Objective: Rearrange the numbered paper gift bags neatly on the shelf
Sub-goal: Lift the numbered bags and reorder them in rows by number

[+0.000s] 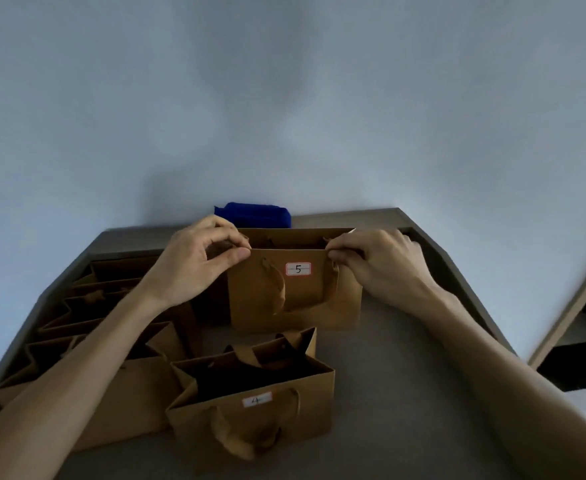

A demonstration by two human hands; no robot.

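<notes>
A brown paper gift bag labelled 5 (305, 303) stands upright near the back of the grey shelf top (406, 393). My left hand (198, 265) pinches its top rim at the left corner. My right hand (378, 265) pinches the rim at the right corner. In front of it stands another brown bag labelled 4 (260, 407), open at the top, its rope handle hanging down the front. A row of several more brown bags (87, 327) stands along the left side, partly hidden by my left forearm; their labels do not show.
A dark blue folded thing (253, 214) lies against the pale wall behind bag 5. The shelf top's right edge (475, 299) runs diagonally; beyond it is a drop with a wooden frame (568, 306) and a dark opening.
</notes>
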